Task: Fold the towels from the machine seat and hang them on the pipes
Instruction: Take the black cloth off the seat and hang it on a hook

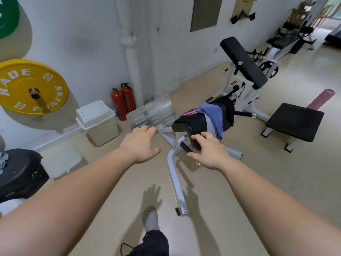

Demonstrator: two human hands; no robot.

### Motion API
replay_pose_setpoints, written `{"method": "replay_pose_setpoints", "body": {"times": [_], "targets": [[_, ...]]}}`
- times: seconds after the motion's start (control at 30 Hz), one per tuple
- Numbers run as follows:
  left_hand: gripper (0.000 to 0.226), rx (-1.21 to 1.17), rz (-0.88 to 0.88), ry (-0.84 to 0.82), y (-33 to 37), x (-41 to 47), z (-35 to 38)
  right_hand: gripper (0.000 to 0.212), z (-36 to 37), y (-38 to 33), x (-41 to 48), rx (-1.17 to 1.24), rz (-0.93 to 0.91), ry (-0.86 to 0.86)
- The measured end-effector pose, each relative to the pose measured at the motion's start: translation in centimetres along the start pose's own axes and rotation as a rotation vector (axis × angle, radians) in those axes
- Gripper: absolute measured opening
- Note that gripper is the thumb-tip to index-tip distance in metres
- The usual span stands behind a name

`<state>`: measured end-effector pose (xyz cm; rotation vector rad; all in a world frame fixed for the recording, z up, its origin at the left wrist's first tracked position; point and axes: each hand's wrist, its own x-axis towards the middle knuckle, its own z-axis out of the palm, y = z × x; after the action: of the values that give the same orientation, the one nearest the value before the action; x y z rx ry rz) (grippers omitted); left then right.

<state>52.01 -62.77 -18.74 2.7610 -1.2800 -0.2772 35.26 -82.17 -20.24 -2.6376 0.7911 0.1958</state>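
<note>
I have both arms stretched out ahead of me over the floor [239,191]. My left hand [142,143] is open, fingers loosely spread, holding nothing; its fingertips overlap the near edge of the metal footplate [153,113] in the view, though I cannot tell whether they touch it. My right hand [208,152] is open too, fingers slightly bent and empty, hanging in front of the near end of the seat [184,126], just beside the black handle [186,147] of the white frame [175,182].

The towels are heaped on the seat. A blue towel [212,110] lies across the middle and droops over the right edge. A black towel [227,111] sits at the far end, bunched against the blue one. A pink strip [191,112] shows at the blue towel's left edge, and a grey band [209,124] hangs below it down the seat's side.

Behind the seat the black back pad [243,61] rises tilted. A white pipe [132,61] runs down the wall, with two red extinguishers [122,103] at its foot and a lidded bin [97,121] just left of them. A yellow plate [33,85] hangs on the wall at left. A low black bench [295,121] stands to the right, well apart from the seat. My foot in a grey sock [152,218] is on the floor below my hands.
</note>
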Motion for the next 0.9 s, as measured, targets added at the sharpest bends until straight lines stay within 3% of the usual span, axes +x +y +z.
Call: {"method": "replay_pose_setpoints", "body": {"times": [0.33, 0.57, 0.8, 0.9], "targets": [[0.077, -0.137, 0.078, -0.192, -1.6, 19.5, 1.8, 0.073, -0.8, 4.1, 15.5, 0.051, 0.159, -0.136], [0.071, -0.163, 0.056, -0.281, 0.3, 28.9, 4.8, 0.07, -0.4, 9.6, 24.2, 0.082, 0.154, -0.224], [0.062, -0.193, -0.193, -0.403, 2.7, 34.0, 10.1, 0.056, 0.8, 15.9, 34.1, 0.159, 0.052, -0.324], [0.06, -0.211, -0.209, -0.459, 4.8, 35.1, 12.0, 0.057, 1.9, 17.4, 36.5, 0.177, 0.037, -0.351]]}}
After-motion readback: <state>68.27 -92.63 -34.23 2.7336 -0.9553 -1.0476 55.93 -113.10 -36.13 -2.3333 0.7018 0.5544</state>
